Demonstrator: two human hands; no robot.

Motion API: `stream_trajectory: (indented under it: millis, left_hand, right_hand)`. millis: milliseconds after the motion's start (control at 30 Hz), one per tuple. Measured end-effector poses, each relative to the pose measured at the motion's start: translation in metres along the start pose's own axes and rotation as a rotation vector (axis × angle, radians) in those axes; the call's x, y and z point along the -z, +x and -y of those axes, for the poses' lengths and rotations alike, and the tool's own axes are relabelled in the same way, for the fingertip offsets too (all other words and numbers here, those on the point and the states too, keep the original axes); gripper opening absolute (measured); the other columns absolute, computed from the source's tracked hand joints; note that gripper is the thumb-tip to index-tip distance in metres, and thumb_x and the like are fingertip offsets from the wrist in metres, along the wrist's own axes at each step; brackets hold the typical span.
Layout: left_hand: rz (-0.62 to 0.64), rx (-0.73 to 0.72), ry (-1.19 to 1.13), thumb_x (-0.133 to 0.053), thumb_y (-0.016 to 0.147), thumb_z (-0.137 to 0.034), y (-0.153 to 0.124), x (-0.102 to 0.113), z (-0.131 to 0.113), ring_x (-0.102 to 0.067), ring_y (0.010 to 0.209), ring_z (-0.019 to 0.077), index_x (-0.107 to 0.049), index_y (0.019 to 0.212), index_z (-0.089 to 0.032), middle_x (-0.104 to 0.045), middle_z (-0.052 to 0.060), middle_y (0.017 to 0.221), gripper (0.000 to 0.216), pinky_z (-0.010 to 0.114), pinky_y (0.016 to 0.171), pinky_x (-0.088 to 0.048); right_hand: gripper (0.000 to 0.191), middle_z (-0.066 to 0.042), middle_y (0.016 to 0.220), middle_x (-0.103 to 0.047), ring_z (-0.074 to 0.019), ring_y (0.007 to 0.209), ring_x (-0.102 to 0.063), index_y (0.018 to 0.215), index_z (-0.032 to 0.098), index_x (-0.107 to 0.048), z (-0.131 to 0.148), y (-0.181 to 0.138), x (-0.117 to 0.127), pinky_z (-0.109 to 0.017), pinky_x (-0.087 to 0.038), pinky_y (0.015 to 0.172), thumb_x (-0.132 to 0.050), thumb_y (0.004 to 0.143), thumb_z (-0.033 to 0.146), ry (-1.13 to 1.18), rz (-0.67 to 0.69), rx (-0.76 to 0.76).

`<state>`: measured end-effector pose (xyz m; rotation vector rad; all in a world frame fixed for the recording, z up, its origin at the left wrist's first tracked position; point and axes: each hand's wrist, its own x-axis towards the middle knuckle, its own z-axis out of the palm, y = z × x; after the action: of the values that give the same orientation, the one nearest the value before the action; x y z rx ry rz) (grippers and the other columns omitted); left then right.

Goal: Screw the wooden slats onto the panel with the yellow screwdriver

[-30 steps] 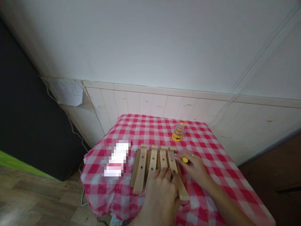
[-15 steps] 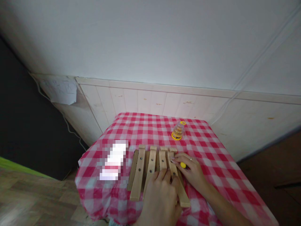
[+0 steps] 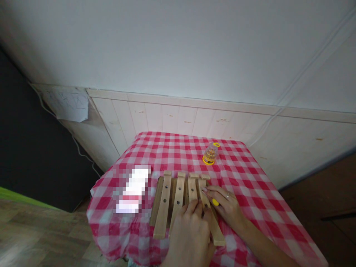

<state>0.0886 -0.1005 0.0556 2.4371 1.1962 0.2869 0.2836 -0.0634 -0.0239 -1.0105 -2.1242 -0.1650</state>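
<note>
A wooden slatted rack [image 3: 172,200] with several screwed slats lies on a red-and-white checked tablecloth [image 3: 244,185]. My left hand [image 3: 190,233] rests on the near ends of the slats, fingers stretched flat over them. My right hand [image 3: 225,205] is closed round a small tool with a yellow handle [image 3: 215,202], its tip at the rightmost slat. What the tool's tip touches is hidden by my fingers.
A small clear jar with a yellow lid [image 3: 210,154] stands at the back of the table. A blurred white and red object [image 3: 133,191] lies left of the rack. White panelled wall [image 3: 178,118] behind; wooden floor [image 3: 41,237] and a dark panel to the left.
My right hand with the yellow-handled tool has slid slightly nearer along the rightmost slat. The left hand stays on the slats. The camera has shifted a little.
</note>
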Motion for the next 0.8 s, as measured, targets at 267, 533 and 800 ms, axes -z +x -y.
stream_trajectory:
  millis: [267,533,800]
  left_hand:
    - [0.005,-0.001,0.003,-0.063,0.069,-0.011,0.001,0.001,-0.001,-0.064,0.113,0.0331,-0.073,0.112,-0.011,-0.074,0.015,0.116,0.044,0.048,0.099,-0.054]
    - [-0.06,-0.015,0.01,-0.061,0.068,-0.012,0.002,-0.005,0.001,-0.066,0.107,0.0336,-0.074,0.107,-0.015,-0.075,0.014,0.114,0.041,0.048,0.091,-0.058]
    - [0.014,0.016,-0.014,-0.061,0.07,-0.009,0.0,0.005,-0.004,-0.064,0.112,0.0324,-0.072,0.113,-0.011,-0.074,0.014,0.113,0.045,0.047,0.098,-0.055]
  right_hand:
    - [0.028,-0.009,0.099,-0.079,-0.0203,0.085,-0.078,0.105,0.023,-0.075,0.001,-0.001,0.0,-0.029,-0.066,0.072,-0.05,0.097,0.015,0.046,-0.006,-0.055]
    - [0.031,-0.008,0.101,-0.08,-0.0213,0.087,-0.078,0.109,0.026,-0.076,-0.003,-0.005,0.001,-0.031,-0.067,0.074,-0.048,0.097,0.016,0.043,0.014,-0.032]
    - [0.027,-0.009,0.096,-0.08,-0.0201,0.084,-0.078,0.105,0.023,-0.075,0.0,0.0,0.001,-0.029,-0.066,0.071,-0.048,0.1,0.02,0.03,-0.036,-0.005]
